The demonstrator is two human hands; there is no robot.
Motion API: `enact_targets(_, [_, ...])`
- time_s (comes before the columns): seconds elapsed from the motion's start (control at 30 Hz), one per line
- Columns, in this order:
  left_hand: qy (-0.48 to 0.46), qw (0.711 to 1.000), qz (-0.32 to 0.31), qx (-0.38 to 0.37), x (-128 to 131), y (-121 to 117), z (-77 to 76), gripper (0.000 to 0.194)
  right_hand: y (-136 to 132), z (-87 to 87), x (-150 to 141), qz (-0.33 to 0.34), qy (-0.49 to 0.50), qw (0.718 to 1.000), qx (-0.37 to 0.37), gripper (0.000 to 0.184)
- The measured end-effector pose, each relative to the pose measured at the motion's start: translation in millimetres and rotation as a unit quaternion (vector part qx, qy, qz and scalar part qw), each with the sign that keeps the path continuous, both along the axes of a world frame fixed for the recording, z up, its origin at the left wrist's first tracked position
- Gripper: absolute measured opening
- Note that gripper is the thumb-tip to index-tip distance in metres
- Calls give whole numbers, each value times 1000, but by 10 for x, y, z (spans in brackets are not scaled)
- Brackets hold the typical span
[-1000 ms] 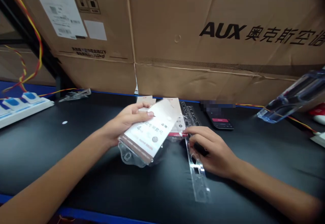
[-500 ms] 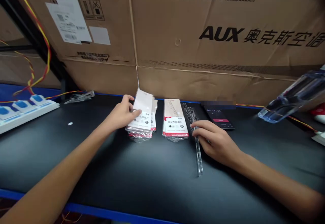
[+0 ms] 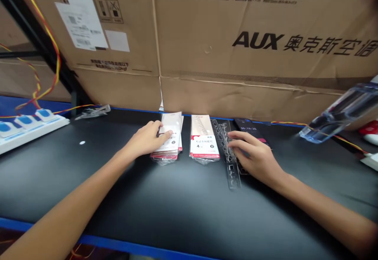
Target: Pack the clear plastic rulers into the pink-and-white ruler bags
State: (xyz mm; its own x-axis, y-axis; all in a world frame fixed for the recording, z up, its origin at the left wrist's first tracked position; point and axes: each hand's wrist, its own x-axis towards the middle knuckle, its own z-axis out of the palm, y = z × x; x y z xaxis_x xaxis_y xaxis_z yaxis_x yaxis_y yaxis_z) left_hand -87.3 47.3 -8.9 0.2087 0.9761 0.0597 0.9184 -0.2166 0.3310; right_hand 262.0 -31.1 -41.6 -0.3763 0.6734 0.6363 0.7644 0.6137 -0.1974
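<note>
My left hand [image 3: 146,138] is closed at the left edge of the top packaged ruler set [image 3: 171,119], its thumb across the front. This packet lies on a small stack of similar white-and-red packets in clear film. Beside it is a second pile, topped by a packaged ruler set [image 3: 204,146]. At the right, my right hand [image 3: 255,153] has its fingertips pinched on a clear stencil ruler [image 3: 233,175] with cut-out shapes. That ruler lies nearly flat over other clear stencils [image 3: 217,129]; the fingers hide part of them.
A phone [image 3: 247,124] showing a timer lies partly behind my right hand. A clear bottle [image 3: 333,114] leans in at the right. A power strip [image 3: 32,132] and crumpled clear plastic [image 3: 93,112] are at the left. A large cardboard box [image 3: 201,55] stands behind the dark tabletop [image 3: 183,205].
My left hand has lowered the tilted packet onto the left stack, moving slightly right. The stencil ruler in my right hand has turned from edge-on to nearly flat; my right hand shifted slightly right.
</note>
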Motion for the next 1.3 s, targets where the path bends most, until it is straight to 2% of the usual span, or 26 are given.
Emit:
enact_targets(0.2, [-2,999,-36,33,180,-151,-46,88,119,-56,66,-32,-58,994,-91,34])
enact_targets(0.33, [-4,998,-56,22,261,-215,-72,85,73,1,-17,-45,-49,992,-104,28])
enact_targets(0.43, [4,998,-63,19,273,-224,-66,86,21,30,-67,-46,-54,991,-115,33])
enact_targets(0.53, [11,998,-61,13,269,-223,-43,84,4,23,-68,-41,-68,989,-125,39])
enact_targets(0.7, [9,998,-55,-5,278,-235,-1,76,48,-22,-18,-29,-53,992,-109,33])
enact_targets(0.83, [4,998,-57,-2,278,-236,-22,77,59,-28,-5,-45,-61,990,-119,29])
enact_targets(0.93, [8,997,-71,26,276,-237,-67,75,28,-9,-28,-60,-77,986,-135,35])
enact_targets(1.1, [8,983,-147,107,351,-349,-66,62,-23,23,-95,-80,-80,984,-137,31])
enact_targets(1.2, [-4,969,-210,128,451,-481,-15,58,-24,23,-124,-76,-75,985,-136,25])
enact_targets(1.3, [-8,957,-262,122,530,-586,8,61,-13,11,-135,-60,-81,986,-132,29])
